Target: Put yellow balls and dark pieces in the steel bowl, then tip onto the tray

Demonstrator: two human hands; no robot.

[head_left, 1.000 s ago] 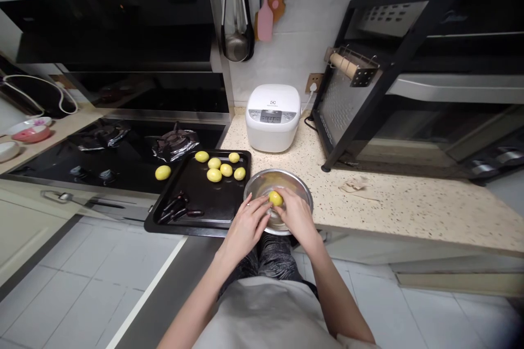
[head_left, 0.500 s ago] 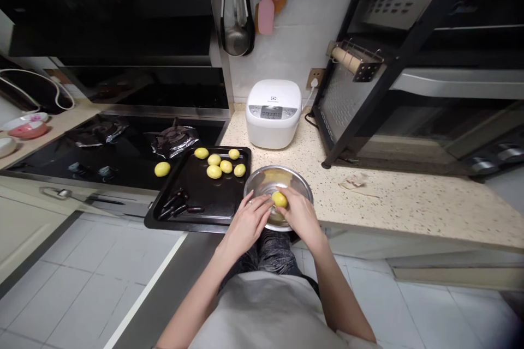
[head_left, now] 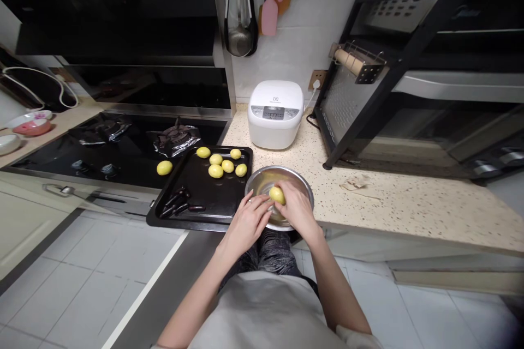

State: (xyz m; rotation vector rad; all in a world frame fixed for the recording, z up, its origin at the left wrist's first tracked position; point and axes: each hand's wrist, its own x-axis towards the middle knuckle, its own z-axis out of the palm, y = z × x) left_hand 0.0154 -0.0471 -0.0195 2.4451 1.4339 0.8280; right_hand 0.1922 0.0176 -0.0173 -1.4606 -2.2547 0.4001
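A yellow dough ball (head_left: 277,194) sits between my two hands over a steel bowl (head_left: 302,184) at the counter's front edge. My right hand (head_left: 298,210) curls round the ball from the right. My left hand (head_left: 249,221) presses its fingertips against the ball from the left. To the left of the bowl lies a black baking tray (head_left: 204,199) with several yellow dough balls (head_left: 215,170) near its far edge and some dark purple pieces (head_left: 179,204) near its front left. One more yellow ball (head_left: 164,167) lies on the stove beside the tray.
A white rice cooker (head_left: 275,114) stands behind the bowl. A black oven rack (head_left: 368,92) fills the right. The black stove (head_left: 102,147) with foil-wrapped burners is at the left. Utensils (head_left: 269,5) hang on the wall. Bowls (head_left: 27,125) rest far left.
The ball has shifted slightly between my hands, turning over the bowl. The camera view moved a little; the tray and other balls stayed put.
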